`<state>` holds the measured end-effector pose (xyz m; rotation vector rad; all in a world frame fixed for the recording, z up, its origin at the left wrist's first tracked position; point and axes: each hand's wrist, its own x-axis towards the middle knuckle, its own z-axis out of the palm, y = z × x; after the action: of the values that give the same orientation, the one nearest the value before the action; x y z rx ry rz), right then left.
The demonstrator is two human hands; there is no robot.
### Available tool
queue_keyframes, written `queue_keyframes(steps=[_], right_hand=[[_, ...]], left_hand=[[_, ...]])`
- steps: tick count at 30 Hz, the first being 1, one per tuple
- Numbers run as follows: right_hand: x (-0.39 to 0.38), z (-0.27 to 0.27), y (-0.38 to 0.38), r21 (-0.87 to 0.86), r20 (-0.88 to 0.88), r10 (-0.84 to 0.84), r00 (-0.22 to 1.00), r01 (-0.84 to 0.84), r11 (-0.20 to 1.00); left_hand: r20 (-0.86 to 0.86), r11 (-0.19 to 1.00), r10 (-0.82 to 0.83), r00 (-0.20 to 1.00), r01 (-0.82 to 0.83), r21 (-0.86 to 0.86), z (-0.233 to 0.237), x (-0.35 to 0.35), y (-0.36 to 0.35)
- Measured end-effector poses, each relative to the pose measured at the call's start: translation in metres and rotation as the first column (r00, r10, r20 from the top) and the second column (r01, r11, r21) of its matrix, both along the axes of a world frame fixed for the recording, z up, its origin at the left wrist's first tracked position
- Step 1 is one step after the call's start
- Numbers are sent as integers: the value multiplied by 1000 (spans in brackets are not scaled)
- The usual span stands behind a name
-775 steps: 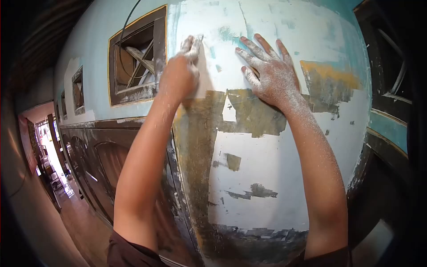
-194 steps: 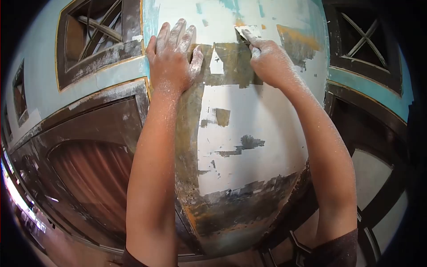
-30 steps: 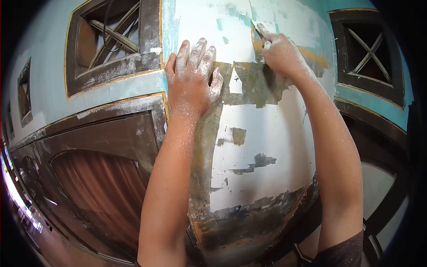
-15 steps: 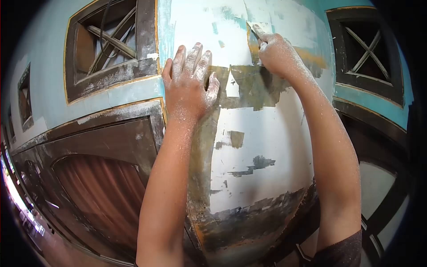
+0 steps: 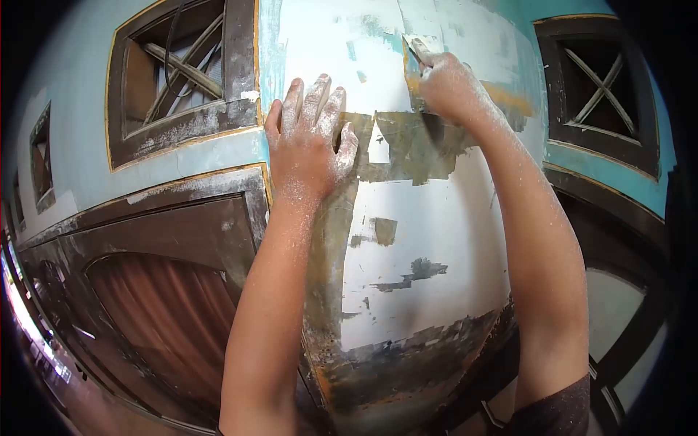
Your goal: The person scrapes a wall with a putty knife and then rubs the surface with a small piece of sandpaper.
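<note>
My left hand (image 5: 309, 149) lies spread against the wall (image 5: 425, 218), its fingers apart and coated in white dust. Higher up and to the right, my right hand (image 5: 452, 87) is closed around what looks like a scraper (image 5: 422, 67), mostly hidden by the fingers, with the index finger stretched along it. It meets the edge of the white coating (image 5: 342, 54), beside a narrow strip of bare blue and ochre. Below both hands, a grey-brown bare patch (image 5: 422, 138) crosses the wall, with a small white piece (image 5: 379, 142) left in it.
On the left are a dark window frame (image 5: 240, 69) with crossed bars and a door (image 5: 145, 225) with a reddish curtain (image 5: 163, 305). Another crossed window (image 5: 600, 83) sits at the right. The lower wall (image 5: 407, 370) is dark and stained.
My right hand has shifted slightly left and down at the strip's edge. My left hand stays flat in the same spot; the view has moved a little.
</note>
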<state>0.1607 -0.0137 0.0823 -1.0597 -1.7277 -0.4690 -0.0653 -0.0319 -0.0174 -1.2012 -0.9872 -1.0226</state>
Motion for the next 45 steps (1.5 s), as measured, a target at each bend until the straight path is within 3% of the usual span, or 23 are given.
queue_keyframes(steps=[4, 6, 8, 10, 14, 17, 20, 22, 23, 25, 28, 29, 33, 36, 38, 39, 40, 42, 45], right_hand=[[5, 1, -1, -57, 21, 66, 998, -64, 996], [5, -6, 3, 71, -38, 104, 994, -101, 992], [5, 4, 5, 60, -27, 96, 995, -94, 994], [3, 10, 10, -74, -23, 23, 999, -24, 997], [7, 0, 6, -11, 29, 29, 999, -29, 1000], [6, 10, 5, -90, -18, 71, 997, -72, 993], [8, 9, 9, -68, 55, 57, 997, -54, 996], [7, -2, 20, 144, -74, 134, 988, -122, 982], [8, 2, 19, 142, -72, 134, 988, -123, 982], [9, 14, 15, 76, -22, 125, 992, -123, 990], [7, 16, 14, 68, -50, 148, 988, -145, 987], [10, 13, 10, 109, 19, 125, 992, -126, 986], [6, 13, 14, 104, -76, 138, 987, -130, 986], [7, 24, 4, -97, -41, 108, 993, -112, 989], [12, 20, 3, -59, 16, 121, 993, -120, 991], [10, 19, 10, -52, -40, 121, 992, -123, 991], [10, 16, 26, 145, -11, 131, 991, -128, 981], [7, 26, 11, 7, -34, 169, 985, -169, 986], [5, 29, 9, -33, -62, 164, 985, -166, 986]], left_hand=[[3, 1000, -3, 1000, 3, -2, 1, 0, -3], [3, 1000, -20, 1000, 20, -15, 0, 0, -3], [3, 1000, -6, 1000, 6, -8, 0, 0, -2], [3, 1000, 10, 1000, -10, -13, 1, -1, -2], [7, 1000, -10, 1000, 10, -11, 1, 1, -2], [5, 1000, 11, 1000, -11, -4, 1, 1, -2], [-4, 1000, 19, 1000, -19, -5, 2, 1, -2], [-4, 1000, 12, 1000, -12, 0, 2, 0, -3], [-9, 1000, 16, 1000, -16, -3, 2, 0, -4], [-18, 1000, 20, 1000, -20, 1, 8, -2, -4], [-71, 998, 69, 995, -69, -2, 21, -7, -9], [-76, 997, 79, 994, -79, 3, 24, -8, -11], [-79, 996, 87, 993, -84, 42, 26, -8, -12], [-67, 996, 82, 994, -80, 25, 25, -10, -11], [-84, 999, 48, 995, -46, 27, 24, -12, -12], [-77, 999, 48, 996, -47, 17, 24, -12, -12], [-70, 998, 63, 996, -62, 16, 24, -10, -13], [-67, 997, 72, 995, -70, 29, 24, -10, -11], [-66, 998, 52, 996, -51, 26, 24, -11, -12]])
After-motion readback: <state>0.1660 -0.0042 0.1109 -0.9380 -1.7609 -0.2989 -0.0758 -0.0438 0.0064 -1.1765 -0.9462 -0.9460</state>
